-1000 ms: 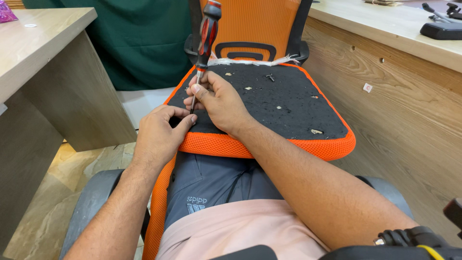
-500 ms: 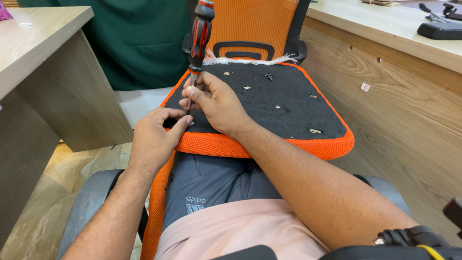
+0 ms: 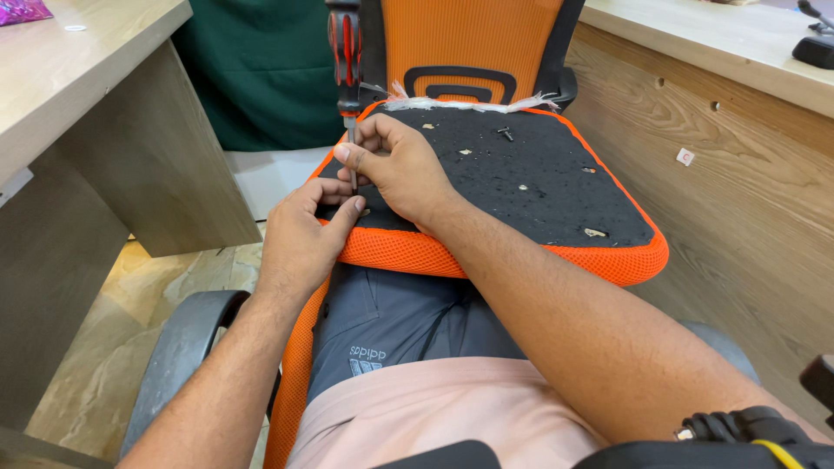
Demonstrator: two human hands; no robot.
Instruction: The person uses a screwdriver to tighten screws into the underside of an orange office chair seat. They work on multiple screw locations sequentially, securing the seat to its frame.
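Two hands meet at the near left corner of the upturned seat (image 3: 521, 187) lying across the lap. The right hand (image 3: 395, 169) pinches the shaft of an upright screwdriver (image 3: 345, 61) — tip down on the black underside. The left hand (image 3: 304, 234) clasps the orange edge just beside it. A loose screw (image 3: 505, 133) lies farther back.

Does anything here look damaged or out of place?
Yes. Along the far edge of the upturned seat pad, frayed white fabric sticks out raggedly. A loose screw and small scraps lie scattered on its black underside.
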